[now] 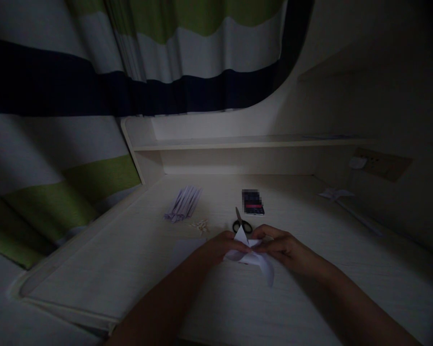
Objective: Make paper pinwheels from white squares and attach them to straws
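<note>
Between my two hands is a white paper pinwheel (251,258), its cut flaps curling outward and one pointed flap standing up. My left hand (222,246) grips its left side, thumb lying across the paper. On the right side, my right hand (279,245) pinches the paper near its middle; what lies under those fingertips is hidden. Just beyond the paper lie scissors (242,225) with black handles, blades pointing away from me. A flat sheet of paper (187,247) rests on the desk left of my left hand.
Rolled paper sticks (183,204) lie bundled at the back left, with a small heap of short pale pieces (201,225) nearby. A phone (252,202) lies behind the scissors. Another paper pinwheel (335,193) on a stick lies at the right. A shelf (252,142) spans the back.
</note>
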### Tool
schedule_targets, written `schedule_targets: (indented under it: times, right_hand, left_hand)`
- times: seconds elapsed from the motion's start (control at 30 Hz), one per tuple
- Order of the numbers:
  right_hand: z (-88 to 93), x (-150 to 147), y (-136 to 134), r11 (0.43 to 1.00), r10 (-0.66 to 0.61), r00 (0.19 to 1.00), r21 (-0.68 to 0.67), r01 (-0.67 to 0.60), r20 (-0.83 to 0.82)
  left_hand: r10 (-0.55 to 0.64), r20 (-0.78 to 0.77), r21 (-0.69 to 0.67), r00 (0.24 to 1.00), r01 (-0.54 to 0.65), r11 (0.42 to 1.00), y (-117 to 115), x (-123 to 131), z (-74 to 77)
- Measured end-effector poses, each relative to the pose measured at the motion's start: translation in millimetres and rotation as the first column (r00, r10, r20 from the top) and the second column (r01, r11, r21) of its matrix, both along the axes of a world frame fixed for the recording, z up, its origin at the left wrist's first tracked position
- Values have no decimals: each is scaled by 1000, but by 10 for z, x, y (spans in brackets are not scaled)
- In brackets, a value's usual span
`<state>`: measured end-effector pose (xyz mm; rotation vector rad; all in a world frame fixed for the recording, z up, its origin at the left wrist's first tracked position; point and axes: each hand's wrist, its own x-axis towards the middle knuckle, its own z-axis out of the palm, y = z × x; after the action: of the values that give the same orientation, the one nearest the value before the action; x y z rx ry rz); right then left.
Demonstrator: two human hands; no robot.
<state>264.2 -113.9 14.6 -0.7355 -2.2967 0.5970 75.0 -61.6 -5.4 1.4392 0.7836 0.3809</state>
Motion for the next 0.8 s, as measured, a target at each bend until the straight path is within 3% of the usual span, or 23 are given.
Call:
schedule_targets:
  times: [0.13, 0.23, 0.5, 0.7, 0.8]
  right_hand:
    - [-9, -13, 4, 1000, 0, 1000, -4, 0, -8]
    - [-8, -29, 6, 1000, 2, 1000, -8, -3, -25]
    - [-22, -6, 8, 998, -43, 998, -51, 41, -45]
    - [-92, 26, 73, 971, -164, 971, -202, 128, -176]
    - [-140, -13, 82, 924, -255, 962, -318, 213, -96]
  left_hand:
    - [74, 54, -148, 996, -65, 987, -24, 17, 22]
    - [105, 52, -181, 993, -94, 979, -29, 45, -1]
    - [99, 13, -85, 995, -98, 992, 54, 35, -130]
    - [52, -6, 6, 999, -52, 999, 25, 42, -128]
    - [58, -43, 22, 997, -57, 998, -8, 57, -97]
